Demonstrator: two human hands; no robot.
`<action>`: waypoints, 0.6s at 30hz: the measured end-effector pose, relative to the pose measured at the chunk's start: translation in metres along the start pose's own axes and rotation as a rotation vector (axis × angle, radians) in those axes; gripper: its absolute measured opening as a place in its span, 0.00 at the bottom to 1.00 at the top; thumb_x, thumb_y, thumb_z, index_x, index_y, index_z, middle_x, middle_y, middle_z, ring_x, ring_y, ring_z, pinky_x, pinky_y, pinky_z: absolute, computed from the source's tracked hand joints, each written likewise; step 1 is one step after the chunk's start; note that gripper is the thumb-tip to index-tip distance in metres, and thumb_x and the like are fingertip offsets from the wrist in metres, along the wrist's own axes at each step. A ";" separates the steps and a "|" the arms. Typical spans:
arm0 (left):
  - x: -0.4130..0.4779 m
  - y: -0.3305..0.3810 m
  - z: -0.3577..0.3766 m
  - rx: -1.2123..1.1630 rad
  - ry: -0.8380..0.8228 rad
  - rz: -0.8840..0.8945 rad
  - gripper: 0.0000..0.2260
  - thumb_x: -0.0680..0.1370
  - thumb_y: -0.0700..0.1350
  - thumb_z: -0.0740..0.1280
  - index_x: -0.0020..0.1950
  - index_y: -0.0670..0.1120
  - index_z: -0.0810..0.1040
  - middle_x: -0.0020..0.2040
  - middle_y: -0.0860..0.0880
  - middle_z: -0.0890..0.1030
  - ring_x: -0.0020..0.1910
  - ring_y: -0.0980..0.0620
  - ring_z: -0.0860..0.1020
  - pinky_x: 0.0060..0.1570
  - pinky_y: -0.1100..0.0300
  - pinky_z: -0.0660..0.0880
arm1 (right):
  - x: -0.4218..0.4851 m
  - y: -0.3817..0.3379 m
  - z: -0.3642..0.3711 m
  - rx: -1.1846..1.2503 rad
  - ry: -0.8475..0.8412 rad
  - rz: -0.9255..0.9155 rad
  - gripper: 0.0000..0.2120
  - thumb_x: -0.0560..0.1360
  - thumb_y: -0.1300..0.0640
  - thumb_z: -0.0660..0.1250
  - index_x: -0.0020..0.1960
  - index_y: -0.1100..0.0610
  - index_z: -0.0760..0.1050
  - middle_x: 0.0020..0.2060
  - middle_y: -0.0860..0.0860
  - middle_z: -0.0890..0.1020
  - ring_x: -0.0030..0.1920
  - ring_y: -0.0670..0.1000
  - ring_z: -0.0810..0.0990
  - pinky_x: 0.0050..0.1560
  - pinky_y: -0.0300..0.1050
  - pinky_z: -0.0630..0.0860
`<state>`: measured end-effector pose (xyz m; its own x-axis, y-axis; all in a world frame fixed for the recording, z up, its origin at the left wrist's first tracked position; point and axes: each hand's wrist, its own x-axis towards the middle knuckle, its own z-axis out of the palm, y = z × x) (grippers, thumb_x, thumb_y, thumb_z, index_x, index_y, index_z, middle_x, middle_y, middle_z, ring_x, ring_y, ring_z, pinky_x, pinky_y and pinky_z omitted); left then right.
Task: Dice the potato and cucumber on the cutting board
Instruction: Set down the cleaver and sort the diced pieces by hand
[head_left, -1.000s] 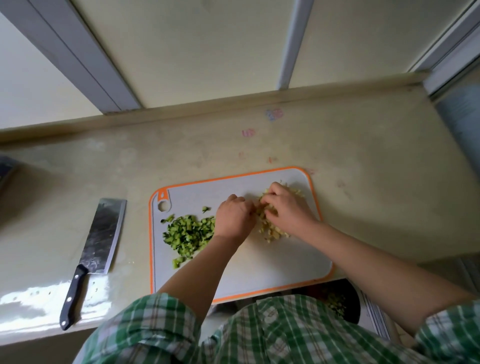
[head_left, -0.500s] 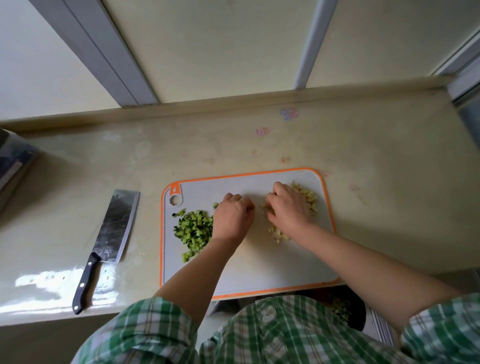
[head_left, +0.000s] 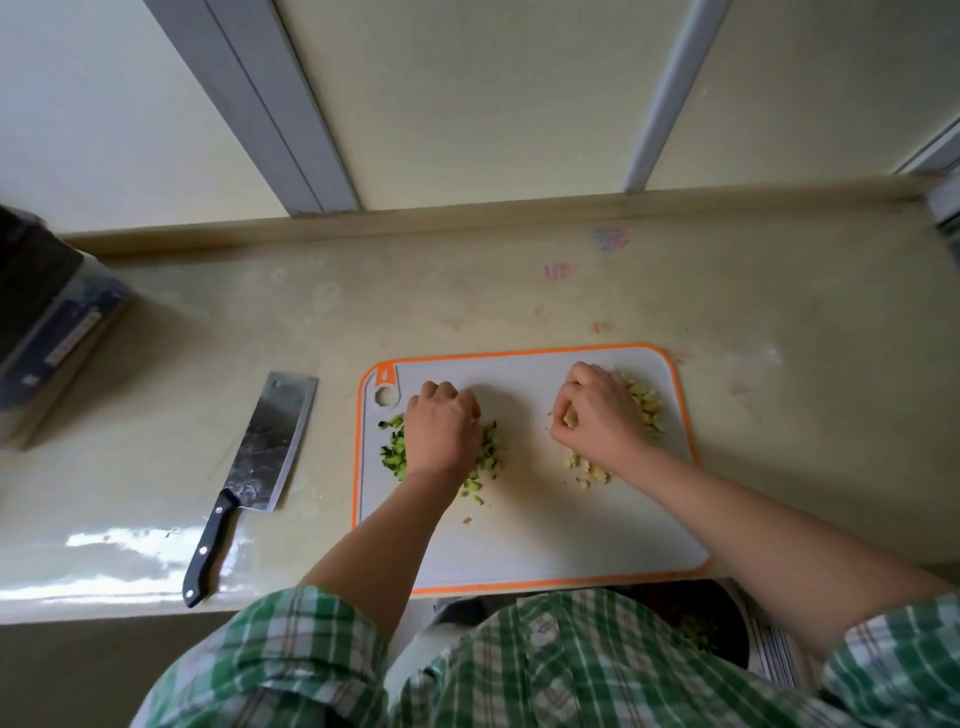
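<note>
Cream countertop, left grip curled over cucumber, hold unclear, right grip pinching potato

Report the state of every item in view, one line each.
cutting board, flat on the counter.
cucumber dice, cut small, heaped on the board's left half.
potato dice, cut small, heaped on the board's right half.
cleaver, flat on the counter left of the board, untouched.
left hand, fingers curled over the cucumber dice; grip hidden.
right hand, pinching potato dice.

The beige counter bears a cutting board, cleaver and dark box.
</note>
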<state>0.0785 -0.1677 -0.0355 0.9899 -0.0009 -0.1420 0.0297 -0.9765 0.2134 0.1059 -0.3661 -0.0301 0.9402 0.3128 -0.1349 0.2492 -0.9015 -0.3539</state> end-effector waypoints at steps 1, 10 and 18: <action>0.000 -0.002 -0.001 0.025 -0.001 -0.039 0.08 0.75 0.44 0.64 0.50 0.47 0.81 0.47 0.47 0.79 0.51 0.44 0.72 0.47 0.54 0.67 | 0.000 0.002 0.000 0.100 0.031 0.003 0.04 0.64 0.58 0.71 0.34 0.53 0.77 0.39 0.50 0.75 0.43 0.53 0.75 0.44 0.47 0.71; -0.004 -0.019 -0.007 -0.057 0.063 -0.129 0.08 0.74 0.44 0.64 0.45 0.44 0.82 0.43 0.44 0.79 0.48 0.42 0.72 0.46 0.52 0.68 | 0.005 -0.042 0.006 0.560 -0.015 0.106 0.05 0.68 0.62 0.73 0.39 0.55 0.78 0.31 0.43 0.79 0.31 0.40 0.76 0.34 0.28 0.70; -0.022 -0.041 -0.009 -0.110 0.139 -0.014 0.02 0.70 0.41 0.70 0.40 0.43 0.81 0.37 0.43 0.78 0.44 0.39 0.74 0.39 0.48 0.73 | 0.012 -0.061 0.031 0.473 -0.036 0.037 0.11 0.69 0.69 0.67 0.46 0.55 0.81 0.39 0.48 0.83 0.39 0.46 0.81 0.45 0.39 0.77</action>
<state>0.0573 -0.1254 -0.0323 0.9987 0.0496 -0.0126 0.0510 -0.9467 0.3182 0.0948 -0.2984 -0.0391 0.9356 0.3012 -0.1844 0.0748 -0.6793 -0.7300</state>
